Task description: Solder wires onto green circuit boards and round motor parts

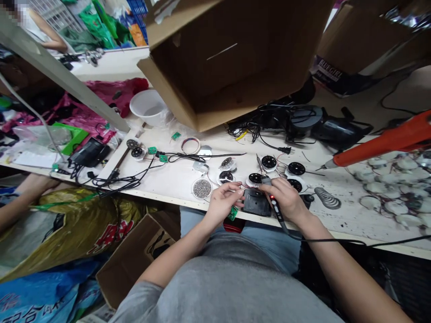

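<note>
At the near edge of the pale worktop, my left hand pinches a small green circuit board, my right hand with its grip closed round a slim black soldering iron; I'd brace both wrists.

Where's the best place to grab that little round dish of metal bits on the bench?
Probably by the rim of the dish, pinched across opposite edges, coming from above on the near side: it sits flat, shallow, open and full.
</note>
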The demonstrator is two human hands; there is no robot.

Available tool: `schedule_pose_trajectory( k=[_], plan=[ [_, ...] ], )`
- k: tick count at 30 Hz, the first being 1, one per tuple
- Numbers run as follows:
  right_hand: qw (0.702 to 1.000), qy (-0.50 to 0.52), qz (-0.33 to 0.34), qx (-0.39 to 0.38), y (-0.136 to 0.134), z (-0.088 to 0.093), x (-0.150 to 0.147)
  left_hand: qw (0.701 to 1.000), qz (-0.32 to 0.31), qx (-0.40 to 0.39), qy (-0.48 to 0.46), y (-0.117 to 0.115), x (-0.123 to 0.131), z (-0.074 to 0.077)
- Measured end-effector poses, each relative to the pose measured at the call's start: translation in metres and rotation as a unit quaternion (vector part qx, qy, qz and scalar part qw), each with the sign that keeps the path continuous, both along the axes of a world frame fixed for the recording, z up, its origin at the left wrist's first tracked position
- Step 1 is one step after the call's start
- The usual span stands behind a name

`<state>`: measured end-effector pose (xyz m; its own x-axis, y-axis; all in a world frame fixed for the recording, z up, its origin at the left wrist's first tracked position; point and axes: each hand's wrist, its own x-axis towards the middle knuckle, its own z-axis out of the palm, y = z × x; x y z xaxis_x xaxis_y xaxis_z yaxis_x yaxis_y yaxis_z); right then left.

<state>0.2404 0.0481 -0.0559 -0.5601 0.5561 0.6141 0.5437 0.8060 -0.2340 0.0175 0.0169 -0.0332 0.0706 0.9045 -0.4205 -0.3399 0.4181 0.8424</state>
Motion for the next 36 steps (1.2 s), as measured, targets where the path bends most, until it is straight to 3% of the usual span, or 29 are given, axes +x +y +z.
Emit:
schedule_pose_trajectory(
  k=[11, 17, 21, 28, 31, 36],
  plan=[
    [0.999, -0.024, 0.009, -0.020, -0.008, 0.008, 0.002, 0.996, -0.055, 0.068, 0.000, -0.003, 0.012, -0.011],
    [0.999, 0.016, -0.006, -0.031, -0.015, 0.009, 0.002, 0.982, -0.080, 0.148, 0.087, -0.010, 0.013, -0.012],
    [0.994, 0.084, -0.060, -0.043, -0.031, 0.024, 0.006, 0.953, -0.108, 0.232, 0.162, -0.013, 0.011, -0.007],
    [0.962, 0.190, -0.124, -0.154, -0.075, 0.064, 0.024, 0.922, -0.096, 0.318, 0.200, -0.010, 0.015, -0.004],
    [0.949, 0.190, -0.163, -0.194, -0.090, 0.071, 0.027, 0.886, -0.126, 0.372, 0.246, -0.012, 0.014, -0.004],
    [0.932, 0.159, -0.219, -0.240, -0.100, 0.069, 0.025, 0.778, -0.224, 0.460, 0.366, -0.023, 0.006, -0.014]
  ],
)
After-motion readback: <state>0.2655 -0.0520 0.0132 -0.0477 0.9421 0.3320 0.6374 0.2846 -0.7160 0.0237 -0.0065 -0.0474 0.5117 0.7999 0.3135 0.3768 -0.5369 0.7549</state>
